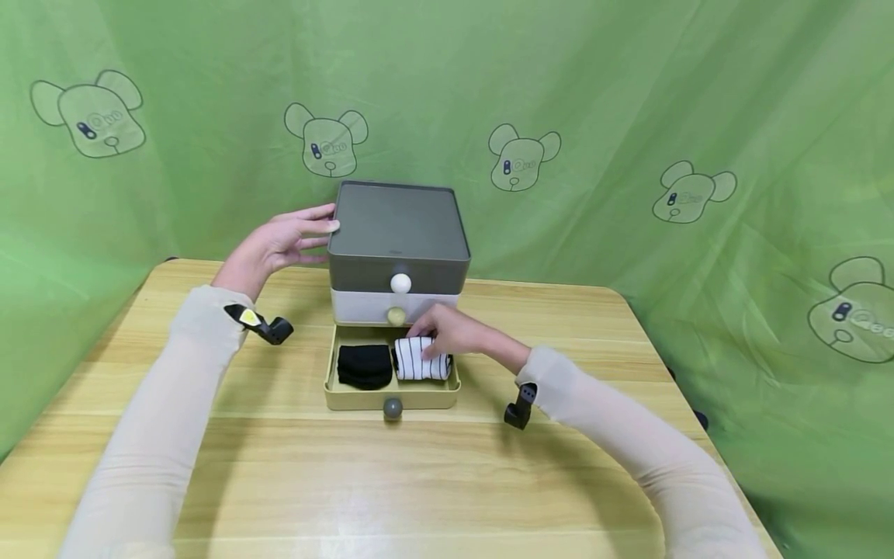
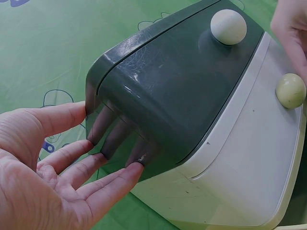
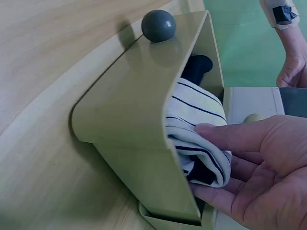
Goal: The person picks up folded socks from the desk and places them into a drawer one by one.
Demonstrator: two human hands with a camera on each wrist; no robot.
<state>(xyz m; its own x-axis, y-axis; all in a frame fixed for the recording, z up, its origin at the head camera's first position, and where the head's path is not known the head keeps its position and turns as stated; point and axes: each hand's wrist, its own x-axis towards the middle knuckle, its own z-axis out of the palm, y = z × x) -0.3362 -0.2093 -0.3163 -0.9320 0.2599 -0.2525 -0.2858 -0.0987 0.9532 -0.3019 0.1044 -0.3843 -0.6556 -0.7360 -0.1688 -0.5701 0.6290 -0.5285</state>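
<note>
A small drawer unit (image 1: pixel 400 268) stands on the table, dark grey above, white in the middle, its beige bottom drawer (image 1: pixel 426 400) pulled out. In that drawer, a folded white sock (image 3: pixel 196 108) with black stripes lies at the right. My right hand (image 1: pixel 452 330) reaches in from above and pinches it, the thumb on top and other fingers behind its folded edge. Beside it on the left sits a folded black bundle (image 1: pixel 365 366). My left hand (image 2: pixel 72 167) rests its fingertips against the dark side of the unit, the fingers nearly straight.
The drawers carry round knobs: a white knob (image 1: pixel 400 283) on top, a pale yellow knob (image 1: pixel 396 316) in the middle, a grey knob (image 1: pixel 393 408) at the bottom. A green curtain (image 1: pixel 594 116) with bear prints hangs behind the wooden table (image 1: pixel 349 481).
</note>
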